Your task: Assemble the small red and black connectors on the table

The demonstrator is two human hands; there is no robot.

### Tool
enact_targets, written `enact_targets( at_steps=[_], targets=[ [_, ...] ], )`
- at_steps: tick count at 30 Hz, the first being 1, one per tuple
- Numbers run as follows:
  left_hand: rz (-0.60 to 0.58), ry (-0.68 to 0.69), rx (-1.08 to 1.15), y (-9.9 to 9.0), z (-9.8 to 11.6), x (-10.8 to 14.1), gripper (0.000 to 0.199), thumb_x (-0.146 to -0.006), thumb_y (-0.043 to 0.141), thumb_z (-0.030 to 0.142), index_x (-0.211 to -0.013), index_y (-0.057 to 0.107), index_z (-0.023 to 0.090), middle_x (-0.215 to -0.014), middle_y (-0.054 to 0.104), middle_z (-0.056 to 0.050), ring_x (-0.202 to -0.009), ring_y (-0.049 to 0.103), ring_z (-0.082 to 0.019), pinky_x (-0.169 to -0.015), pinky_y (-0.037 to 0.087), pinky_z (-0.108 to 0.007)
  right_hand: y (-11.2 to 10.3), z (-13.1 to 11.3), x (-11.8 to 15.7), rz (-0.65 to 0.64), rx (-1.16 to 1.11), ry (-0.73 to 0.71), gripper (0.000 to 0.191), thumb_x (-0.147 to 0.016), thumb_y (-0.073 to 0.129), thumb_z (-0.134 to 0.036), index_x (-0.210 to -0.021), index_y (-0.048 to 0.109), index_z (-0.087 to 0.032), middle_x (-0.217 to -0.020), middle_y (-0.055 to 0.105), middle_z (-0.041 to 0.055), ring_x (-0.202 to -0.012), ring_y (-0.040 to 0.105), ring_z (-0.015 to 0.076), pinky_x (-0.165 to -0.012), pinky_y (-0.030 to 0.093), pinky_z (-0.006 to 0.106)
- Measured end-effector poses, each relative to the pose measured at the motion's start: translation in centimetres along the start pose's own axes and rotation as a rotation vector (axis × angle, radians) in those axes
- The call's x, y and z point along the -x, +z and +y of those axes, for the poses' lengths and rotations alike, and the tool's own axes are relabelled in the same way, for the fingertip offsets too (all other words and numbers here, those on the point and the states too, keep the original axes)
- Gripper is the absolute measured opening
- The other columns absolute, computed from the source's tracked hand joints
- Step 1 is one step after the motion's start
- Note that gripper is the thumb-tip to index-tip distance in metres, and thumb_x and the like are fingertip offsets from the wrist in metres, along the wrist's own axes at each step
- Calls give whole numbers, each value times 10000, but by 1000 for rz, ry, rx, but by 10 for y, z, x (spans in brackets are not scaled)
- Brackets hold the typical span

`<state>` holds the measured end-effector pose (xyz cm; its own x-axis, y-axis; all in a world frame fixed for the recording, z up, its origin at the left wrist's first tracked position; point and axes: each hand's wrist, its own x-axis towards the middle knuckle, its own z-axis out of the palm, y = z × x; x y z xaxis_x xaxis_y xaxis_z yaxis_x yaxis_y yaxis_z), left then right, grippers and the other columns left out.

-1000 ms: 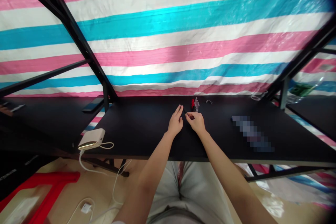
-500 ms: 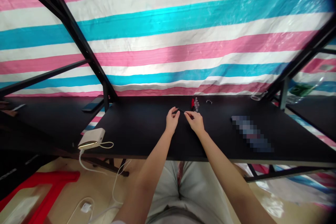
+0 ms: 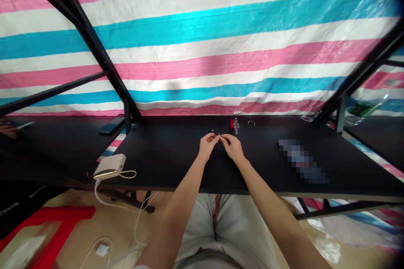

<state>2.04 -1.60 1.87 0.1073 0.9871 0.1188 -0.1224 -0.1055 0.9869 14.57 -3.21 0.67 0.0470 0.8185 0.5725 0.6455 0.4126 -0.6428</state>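
Observation:
Over the middle of the black table (image 3: 164, 151), my left hand (image 3: 207, 147) pinches a small thin black piece (image 3: 216, 133) between thumb and fingers. My right hand (image 3: 232, 147) is closed in a pinch right against the left fingertips, at the near end of that piece. The piece is mostly covered by the fingers, and its exact kind is too small to make out. Just beyond my right hand lie a red object (image 3: 231, 125) and a cluster of small clear pieces (image 3: 236, 126). A little further right is a small curved group of shiny bits (image 3: 251, 123).
A pixelated flat item (image 3: 301, 160) lies on the right. A white box with a cable (image 3: 110, 166) sits at the left front edge. A clear cup (image 3: 311, 114) stands far right. Black frame posts (image 3: 116, 80) flank the table. Another person's hand (image 3: 9, 129) shows far left.
My two hands have come closer together, so their fingertips now meet and less of the black piece shows between them. The things on the table stay where they were.

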Motion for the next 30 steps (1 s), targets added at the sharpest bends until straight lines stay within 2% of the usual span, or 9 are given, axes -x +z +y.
enact_targets(
  at_steps=[4,9,13,15,18,22,30],
  targets=[
    [13,69,-139,-8,1,-10,305,-659,613,408,-787,623,131,-687,608,-33,-617,541,-107,-609,438,-237,1,6,-1,-33,-19,18,268,-810,443,-348,-919,629,-187,-823,651,51,-678,584,144,-685,454,276],
    [234,176,-566,-47,5,-34,242,-678,594,356,-791,615,144,-731,612,-36,-628,534,-113,-634,429,-241,3,15,0,-31,-8,46,295,-799,430,-316,-983,616,-181,-828,644,51,-634,570,129,-662,464,269],
    [362,126,-887,-81,4,-46,195,-721,547,318,-831,612,171,-787,619,-38,-745,561,-143,-714,411,-258,4,18,1,-20,-17,46,275,-790,429,-300,-943,626,-183,-845,644,47,-662,575,130,-673,464,267],
    [370,61,-1002,-90,1,-48,176,-720,545,316,-815,614,184,-797,620,-39,-787,564,-166,-730,398,-280,4,18,1,-15,-24,47,270,-788,431,-294,-939,625,-183,-851,644,45,-669,577,129,-674,465,265],
    [345,-18,-1106,-95,-3,-50,167,-702,561,325,-792,619,197,-792,627,-36,-806,565,-193,-744,382,-313,4,18,2,-11,-21,64,269,-787,431,-293,-939,623,-182,-867,644,48,-672,580,132,-672,469,267],
    [361,-70,-1154,-91,-5,-52,164,-685,575,328,-781,626,206,-804,638,-40,-831,564,-210,-757,368,-331,3,18,1,-6,3,76,271,-790,421,-292,-936,624,-187,-883,647,54,-690,588,143,-686,469,280],
    [368,-108,-1185,-91,0,-51,205,-682,583,391,-756,607,201,-831,632,-54,-842,554,-214,-747,362,-324,-2,24,0,44,86,119,275,-784,409,-289,-931,618,-189,-829,654,51,-670,588,151,-682,451,285]
  ],
)
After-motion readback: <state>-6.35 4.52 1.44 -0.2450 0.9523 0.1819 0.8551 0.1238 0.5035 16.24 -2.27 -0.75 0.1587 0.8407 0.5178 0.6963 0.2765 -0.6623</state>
